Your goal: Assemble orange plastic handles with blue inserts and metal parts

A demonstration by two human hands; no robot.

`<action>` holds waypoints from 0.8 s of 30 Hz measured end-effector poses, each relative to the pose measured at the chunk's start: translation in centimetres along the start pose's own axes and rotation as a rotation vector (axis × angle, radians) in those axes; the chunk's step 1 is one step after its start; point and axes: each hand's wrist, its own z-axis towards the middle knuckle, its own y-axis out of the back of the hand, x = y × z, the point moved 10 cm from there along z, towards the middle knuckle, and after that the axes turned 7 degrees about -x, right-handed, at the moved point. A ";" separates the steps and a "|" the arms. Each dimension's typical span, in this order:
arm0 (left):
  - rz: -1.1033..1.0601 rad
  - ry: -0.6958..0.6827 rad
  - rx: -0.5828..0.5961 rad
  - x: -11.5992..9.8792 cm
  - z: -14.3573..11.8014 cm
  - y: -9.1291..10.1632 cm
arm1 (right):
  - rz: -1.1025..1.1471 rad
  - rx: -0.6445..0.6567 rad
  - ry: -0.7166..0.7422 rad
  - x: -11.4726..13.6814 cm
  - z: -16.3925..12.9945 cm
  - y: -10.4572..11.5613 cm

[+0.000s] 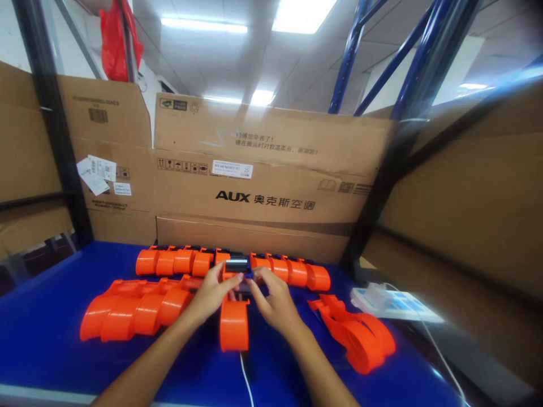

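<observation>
Both hands meet over an orange tape dispenser (234, 322) lying on the blue tabletop (42, 333). The left hand (211, 294) and right hand (275, 302) pinch the dispenser's dark roller (236, 264), fingers clamped on its ends, just before a row of dispensers (178, 261).

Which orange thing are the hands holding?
The single orange piece at the middle front of the blue table. Both the left hand and right hand pinch its dark top end; the other orange pieces lie untouched in rows and piles.
</observation>
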 end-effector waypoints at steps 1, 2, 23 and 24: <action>-0.002 -0.006 -0.003 -0.1 -0.1 0.0 | 0.003 0.007 0.005 0.1 0.0 0.0; -0.002 -0.012 -0.005 -0.3 -0.1 -0.1 | 0.003 0.014 0.010 0.3 0.0 0.0; 0.055 0.037 0.025 1.1 0.0 0.1 | 0.096 0.092 -0.027 1.0 0.1 -0.1; 0.027 0.048 0.031 1.0 -0.1 -0.1 | 0.132 0.076 -0.033 0.9 0.1 0.1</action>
